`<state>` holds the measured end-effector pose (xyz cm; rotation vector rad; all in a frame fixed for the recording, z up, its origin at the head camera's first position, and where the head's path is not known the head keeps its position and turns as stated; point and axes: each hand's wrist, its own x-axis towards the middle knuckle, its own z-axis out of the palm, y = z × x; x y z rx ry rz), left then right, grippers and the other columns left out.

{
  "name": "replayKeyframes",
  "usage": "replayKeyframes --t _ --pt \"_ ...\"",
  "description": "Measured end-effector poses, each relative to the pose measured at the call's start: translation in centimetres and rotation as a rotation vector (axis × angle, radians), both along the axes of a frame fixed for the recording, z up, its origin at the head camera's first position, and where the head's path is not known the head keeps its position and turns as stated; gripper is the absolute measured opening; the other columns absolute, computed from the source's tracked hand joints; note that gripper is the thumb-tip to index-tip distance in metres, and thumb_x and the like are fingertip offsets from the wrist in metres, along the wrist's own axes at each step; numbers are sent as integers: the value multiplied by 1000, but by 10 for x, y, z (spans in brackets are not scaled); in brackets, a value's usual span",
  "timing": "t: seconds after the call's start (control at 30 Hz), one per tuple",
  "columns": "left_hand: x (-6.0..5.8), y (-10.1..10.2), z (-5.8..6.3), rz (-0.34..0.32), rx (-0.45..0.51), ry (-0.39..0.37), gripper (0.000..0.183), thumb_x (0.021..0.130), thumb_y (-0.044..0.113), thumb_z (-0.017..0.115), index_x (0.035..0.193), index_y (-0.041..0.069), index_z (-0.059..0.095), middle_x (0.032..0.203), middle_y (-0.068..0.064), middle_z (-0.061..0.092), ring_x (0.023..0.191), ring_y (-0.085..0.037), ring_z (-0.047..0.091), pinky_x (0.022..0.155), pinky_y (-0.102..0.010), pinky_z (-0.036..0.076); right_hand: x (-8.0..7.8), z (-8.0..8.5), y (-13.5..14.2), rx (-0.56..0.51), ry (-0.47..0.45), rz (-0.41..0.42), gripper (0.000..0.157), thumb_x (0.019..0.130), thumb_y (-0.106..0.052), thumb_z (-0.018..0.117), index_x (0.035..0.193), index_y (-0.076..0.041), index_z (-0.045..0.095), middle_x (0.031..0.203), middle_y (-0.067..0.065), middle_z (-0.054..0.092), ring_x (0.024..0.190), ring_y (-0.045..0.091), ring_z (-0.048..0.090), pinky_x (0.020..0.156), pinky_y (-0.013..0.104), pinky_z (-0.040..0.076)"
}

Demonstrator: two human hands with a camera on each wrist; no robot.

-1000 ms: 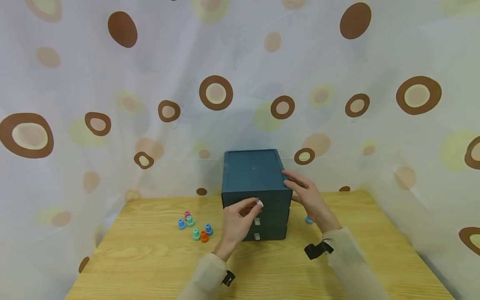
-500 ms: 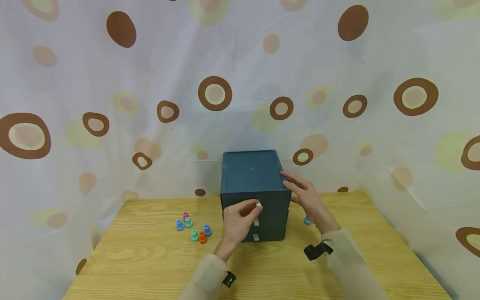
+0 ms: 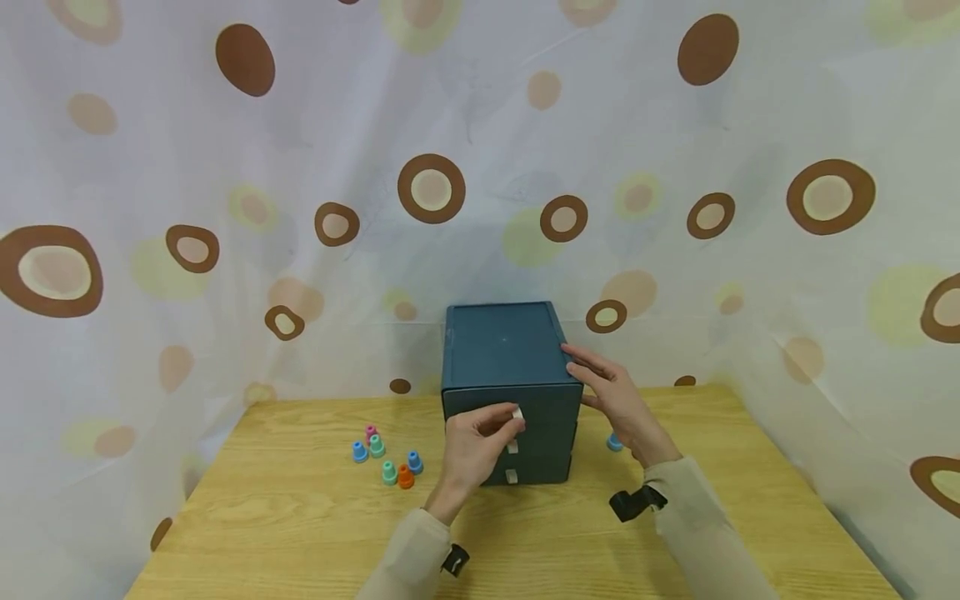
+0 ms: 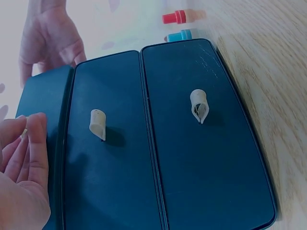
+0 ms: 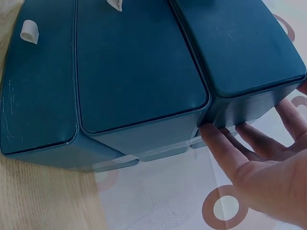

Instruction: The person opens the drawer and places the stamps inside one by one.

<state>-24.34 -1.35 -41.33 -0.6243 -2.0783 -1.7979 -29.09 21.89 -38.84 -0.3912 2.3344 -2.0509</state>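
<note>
A dark blue drawer cabinet [image 3: 498, 342] with three stacked drawers stands on the table. My left hand [image 3: 474, 442] is at the front of its top drawer, thumb and fingers pinching the white pull tab [image 3: 518, 412]. The left wrist view shows the white tabs of the middle drawer [image 4: 98, 124] and the bottom drawer [image 4: 199, 106] untouched. My right hand [image 3: 618, 404] rests against the cabinet's right side near the top, fingers extended. In the right wrist view, its fingertips [image 5: 207, 130] meet the side wall by the top drawer [image 5: 249, 48].
Left of the cabinet, several small cone-shaped plastic pieces sit on the wooden table [image 3: 300, 517], among them an orange one [image 3: 406, 477] and a pink one [image 3: 371, 432]. To the right are a blue piece [image 3: 615, 442] and a red piece [image 4: 173, 17]. A patterned curtain [image 3: 480, 108] hangs behind.
</note>
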Motion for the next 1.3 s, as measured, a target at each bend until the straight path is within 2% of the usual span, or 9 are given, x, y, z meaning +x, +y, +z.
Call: replayKeyframes --t 0.13,0.27,0.37,0.53,0.67,0.8,1.07,1.2,1.3 --pt "-2 -1 -1 -43 16 -10 22 86 0 72 107 -4 74 89 -17 75 75 -37 72 73 -21 57 -1 0 1 0 -3 0 59 101 -40 53 152 -16 37 162 7 24 150 33 19 112 64 29" --pt "-7 -3 -8 -92 39 -21 23 87 0 71 109 -5 72 90 -22 74 70 -46 68 69 -21 57 -2 1 2 1 -5 3 59 101 -41 53 152 -16 38 162 7 25 150 33 19 112 64 28" --pt "-14 -3 -19 -96 49 -14 23 86 2 72 109 -3 73 90 -20 75 70 -43 68 67 -22 58 -2 1 2 5 -5 8 59 101 -40 53 152 -15 37 162 8 24 150 33 18 112 64 28" --pt "-14 -5 -20 -117 42 31 22 88 11 73 109 5 75 89 -14 76 68 -35 70 64 -25 58 -2 2 3 -1 -8 -4 60 100 -43 54 152 -17 38 162 8 25 150 32 19 112 63 29" --pt "-10 -7 -21 -133 21 69 23 89 17 73 109 7 75 88 -12 76 67 -34 71 61 -25 58 -1 1 3 16 -15 -18 60 99 -44 55 151 -19 39 161 7 27 149 32 21 112 62 30" --pt "-4 -10 -22 -140 0 102 22 88 15 73 108 6 75 88 -11 76 68 -33 72 60 -26 58 -1 0 2 46 -14 -28 58 100 -43 54 151 -20 40 160 8 28 149 34 22 113 64 28" --pt "3 -12 -21 -155 -41 139 19 86 1 73 105 -4 74 88 -18 75 63 -24 72 62 -25 58 -1 1 1 57 -7 -36 58 100 -44 53 151 -21 40 160 8 29 149 34 23 112 65 27" --pt "15 -15 -13 -174 -43 132 18 86 -2 71 103 -7 74 87 -19 75 61 -11 70 58 -24 58 0 0 1 63 -17 -42 58 99 -45 54 151 -22 40 160 7 29 148 33 23 112 65 28" --pt "25 -16 -2 -171 -43 151 18 87 0 71 103 -7 74 87 -19 75 63 -10 70 59 -23 58 -1 -1 0 65 -18 -51 58 99 -46 54 151 -23 41 160 6 30 148 33 24 112 64 28"
